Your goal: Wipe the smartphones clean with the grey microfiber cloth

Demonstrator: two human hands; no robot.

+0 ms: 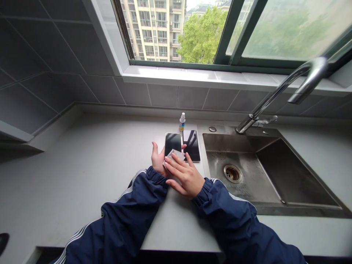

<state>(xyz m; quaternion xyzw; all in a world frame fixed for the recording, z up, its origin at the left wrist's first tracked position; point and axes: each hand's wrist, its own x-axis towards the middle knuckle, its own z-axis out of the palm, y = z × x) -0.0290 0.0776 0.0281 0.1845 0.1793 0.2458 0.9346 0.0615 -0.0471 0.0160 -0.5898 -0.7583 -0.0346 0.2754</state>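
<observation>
3 fingers (176, 164) of the right hand (190, 179) are laid nearly straight across a pale cloth (176, 152); the little finger is spread to the right and the thumb is extended. Whether the cloth is also pinched cannot be told. By the cloth, the lower part of a dark-screened phone (173, 140) is covered. The phone is held in the left hand (158, 158), its thumb splayed clear of the left edge and fingertips shown at the right edge. To the right, 1 black-faced tablet (193, 146) is laid flat on the white countertop (110, 157). Behind these, 1 small white bottle (182, 123) is stood upright. Farther right, a steel sink (247, 187) is set into the countertop, overhung by a chrome faucet (271, 97).
</observation>
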